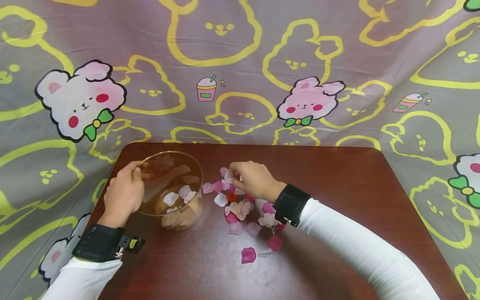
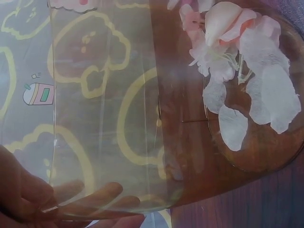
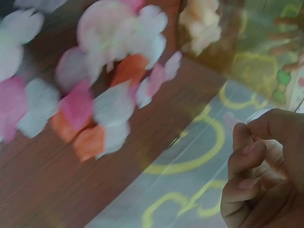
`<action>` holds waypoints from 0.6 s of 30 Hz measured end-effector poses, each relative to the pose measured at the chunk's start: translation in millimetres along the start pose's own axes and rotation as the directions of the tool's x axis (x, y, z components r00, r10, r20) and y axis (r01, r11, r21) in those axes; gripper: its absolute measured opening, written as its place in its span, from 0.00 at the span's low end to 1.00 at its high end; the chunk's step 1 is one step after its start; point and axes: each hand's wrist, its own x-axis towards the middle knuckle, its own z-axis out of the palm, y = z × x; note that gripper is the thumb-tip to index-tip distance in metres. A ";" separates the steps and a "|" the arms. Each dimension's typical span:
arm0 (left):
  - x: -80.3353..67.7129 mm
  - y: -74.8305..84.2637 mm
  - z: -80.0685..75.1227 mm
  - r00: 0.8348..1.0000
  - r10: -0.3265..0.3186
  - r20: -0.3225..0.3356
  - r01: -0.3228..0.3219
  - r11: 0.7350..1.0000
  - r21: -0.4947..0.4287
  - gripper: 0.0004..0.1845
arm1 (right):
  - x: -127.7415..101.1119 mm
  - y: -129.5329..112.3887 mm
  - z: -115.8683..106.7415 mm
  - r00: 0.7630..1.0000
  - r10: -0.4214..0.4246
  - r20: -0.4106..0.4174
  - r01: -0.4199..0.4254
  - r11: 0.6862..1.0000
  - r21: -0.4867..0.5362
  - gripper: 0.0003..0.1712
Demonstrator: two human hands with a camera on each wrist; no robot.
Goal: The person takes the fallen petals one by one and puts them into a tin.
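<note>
**Two hands at a clear bowl and a heap of petals**

Sleeves of white cloth with black wrist straps lie nearest to the head camera. Behind the dark red-brown wooden table [image 1: 337, 196] hangs a big grey cloth [image 1: 240, 62] with yellow rabbit outlines and pink rabbits. On the table, at its left part, stands a clear round bowl [image 1: 170, 187] with some pale petals inside. The left hand [image 1: 123, 193] grips its left rim; the left wrist view shows fingers [image 2: 95, 194] through the wall, curled around it. Just beside the bowl, on its right, lies the petal heap [image 1: 243, 208], pink, white and red. The right hand [image 1: 253, 179] rests over the heap's far end. Only the right wrist view shows its fingertips [image 3: 244, 159] pressed narrowly together, pinching a pale petal [image 3: 259, 114], which is blurred.
</note>
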 end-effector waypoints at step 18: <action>-0.8 -1.4 -1.9 1.000 0.013 0.002 -0.013 1.000 -0.022 0.27 | 8.9 -64.6 -9.4 0.954 -0.300 0.018 0.300 0.954 0.023 0.06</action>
